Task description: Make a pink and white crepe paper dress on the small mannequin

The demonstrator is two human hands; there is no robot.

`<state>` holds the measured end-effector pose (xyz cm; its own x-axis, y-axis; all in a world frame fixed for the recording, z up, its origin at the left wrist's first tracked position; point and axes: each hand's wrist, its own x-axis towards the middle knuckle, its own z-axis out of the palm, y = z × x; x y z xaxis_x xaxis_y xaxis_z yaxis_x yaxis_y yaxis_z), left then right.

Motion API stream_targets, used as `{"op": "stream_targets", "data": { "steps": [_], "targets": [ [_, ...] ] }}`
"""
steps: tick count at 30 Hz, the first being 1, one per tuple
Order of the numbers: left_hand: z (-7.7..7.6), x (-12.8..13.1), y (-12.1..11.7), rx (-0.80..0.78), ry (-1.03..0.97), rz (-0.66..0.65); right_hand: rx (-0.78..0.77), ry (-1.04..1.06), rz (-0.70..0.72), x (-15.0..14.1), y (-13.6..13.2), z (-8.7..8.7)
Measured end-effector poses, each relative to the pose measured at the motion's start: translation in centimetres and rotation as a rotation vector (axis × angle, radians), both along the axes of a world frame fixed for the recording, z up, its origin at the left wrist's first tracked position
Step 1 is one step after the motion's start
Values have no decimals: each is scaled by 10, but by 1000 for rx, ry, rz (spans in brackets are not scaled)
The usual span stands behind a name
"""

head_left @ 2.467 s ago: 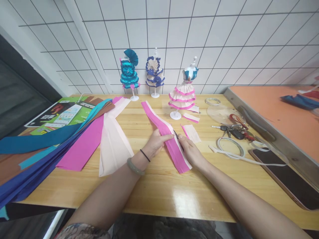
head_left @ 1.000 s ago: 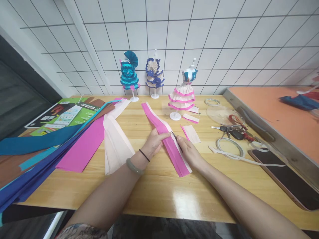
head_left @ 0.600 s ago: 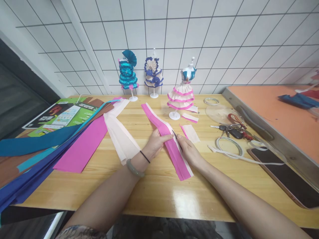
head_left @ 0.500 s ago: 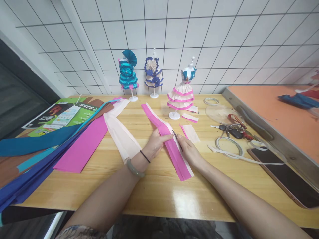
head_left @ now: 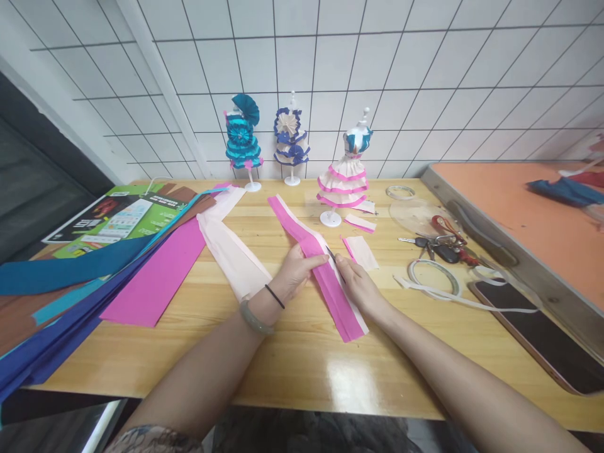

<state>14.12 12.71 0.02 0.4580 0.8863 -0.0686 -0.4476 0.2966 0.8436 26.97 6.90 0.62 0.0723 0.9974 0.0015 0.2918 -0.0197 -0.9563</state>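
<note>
In our left hand (head_left: 295,272) we hold a long magenta strip (head_left: 309,243) with a whitish band along its right edge. It slants over the desk (head_left: 292,371), far end leftward, bending near our thumb. Our right hand (head_left: 359,286) grips a dark, thin-tipped tool (head_left: 331,253), mostly hidden, its point at the whitish band.

Over the wooden counter (head_left: 292,380), the long magenta-and-cream paper strip (head_left: 335,301) lies with the left grip (head_left: 293,274) at its left edge, the right grip (head_left: 357,283) at its right. Farther left lies the wide magenta paper sheet (head_left: 155,277). Behind the strip, slightly right, stands the small white-and-pink ruffled dress form (head_left: 342,185). Farther right are the metal-and-black key bunch (head_left: 446,253) and, nearer the front, the flat black phone (head_left: 547,336).
</note>
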Motion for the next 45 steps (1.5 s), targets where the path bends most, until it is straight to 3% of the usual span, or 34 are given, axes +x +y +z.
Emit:
{"op": "stream_targets", "data": {
  "steps": [11,18,30,39,45],
  "targets": [
    [0,-1,1,-21,-12,-13,-1,-48,16,-1,1,4],
    [3,-5,8,-153,-75,42,15,-83,52,0,-1,-1],
    [6,-2,3,-44,-26,96,-15,33,36,1,-2,1],
    [-1,-4,10,-24,-63,140,-86,38,41,4,-3,14],
    [3,-4,6,-34,-36,80,-73,58,29,3,-2,16]
  ]
}}
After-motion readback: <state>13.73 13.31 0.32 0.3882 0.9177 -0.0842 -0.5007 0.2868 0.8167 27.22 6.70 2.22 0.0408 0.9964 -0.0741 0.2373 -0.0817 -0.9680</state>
